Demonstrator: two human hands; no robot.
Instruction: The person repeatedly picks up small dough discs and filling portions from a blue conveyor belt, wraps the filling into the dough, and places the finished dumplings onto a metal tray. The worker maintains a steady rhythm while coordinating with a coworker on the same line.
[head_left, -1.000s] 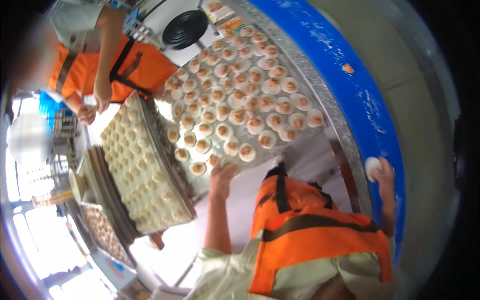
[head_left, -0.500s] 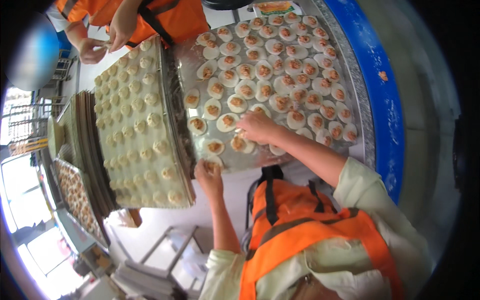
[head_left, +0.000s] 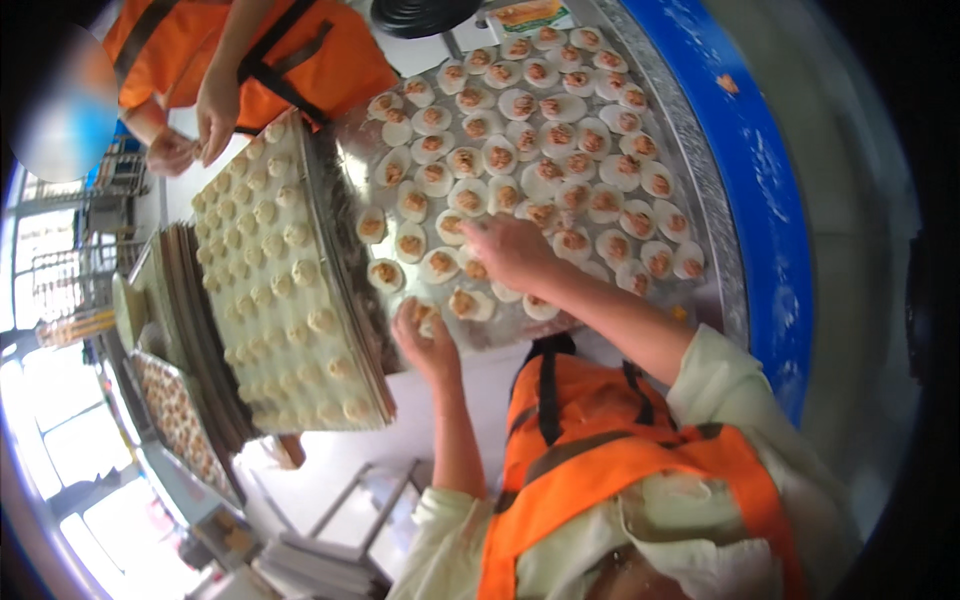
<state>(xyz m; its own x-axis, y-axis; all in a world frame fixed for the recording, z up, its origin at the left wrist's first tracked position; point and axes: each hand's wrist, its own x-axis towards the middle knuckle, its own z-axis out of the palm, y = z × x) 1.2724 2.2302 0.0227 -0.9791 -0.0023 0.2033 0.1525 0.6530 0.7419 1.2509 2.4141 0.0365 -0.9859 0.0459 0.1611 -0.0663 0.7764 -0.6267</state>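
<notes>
Many round pale dough wrappers (head_left: 501,153), each topped with a lump of orange-brown filling, lie in rows on a steel tabletop (head_left: 352,160). At the table's near left corner my left hand (head_left: 430,345) is closed, fingers bent around a filled dough wrapper (head_left: 424,313). My right hand (head_left: 515,255) reaches over the wrappers to its right. Its index finger points at a filled wrapper (head_left: 451,226), and the thumb is apart from it. My right palm is turned down and hides what lies beneath it.
Left of the table, a tray (head_left: 320,235) holds rows of shaped dumplings atop stacked trays. Beyond it stands a co-worker in an orange apron (head_left: 335,65), hands (head_left: 195,140) together over the tray's far end. A blue strip (head_left: 765,200) edges the right side. Another filled tray (head_left: 180,410) sits lower left.
My right hand has moved left toward another filled wrapper. My left hand's fingers have curled further around the corner wrapper. The whole view has shifted slightly.
</notes>
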